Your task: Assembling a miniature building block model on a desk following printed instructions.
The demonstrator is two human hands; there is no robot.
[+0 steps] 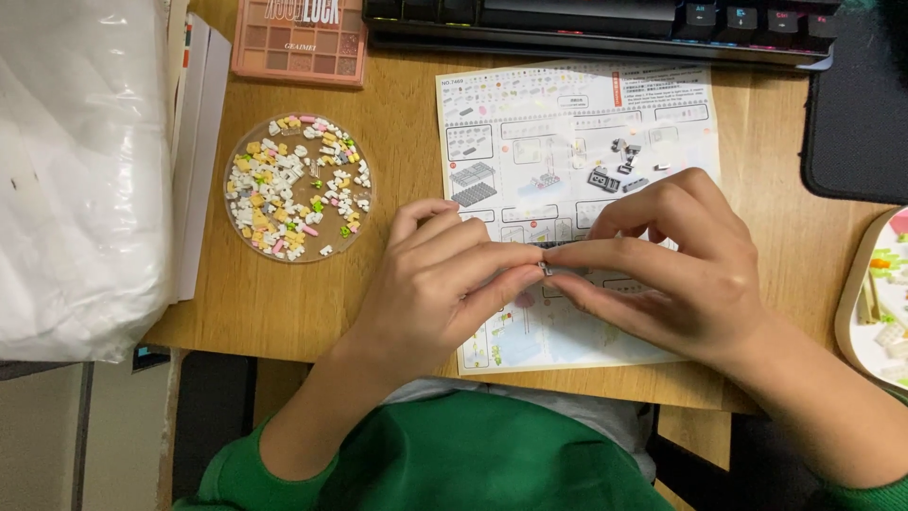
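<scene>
My left hand (430,289) and my right hand (676,265) meet fingertip to fingertip over a paper instruction sheet (567,123). Between their thumbs and forefingers they pinch one tiny grey building piece (546,269). The piece is mostly hidden by the fingertips. A few small grey pieces (610,175) lie loose on the sheet just beyond my right hand. A round clear lid (298,186) to the left of my left hand holds several tiny white, yellow, pink and green pieces.
A dark keyboard (596,24) runs along the far edge of the wooden desk (284,303). A pink palette box (301,40) sits at the back left, a white plastic bag (80,170) at the left, a black pad (856,109) and a cream tray (875,303) at the right.
</scene>
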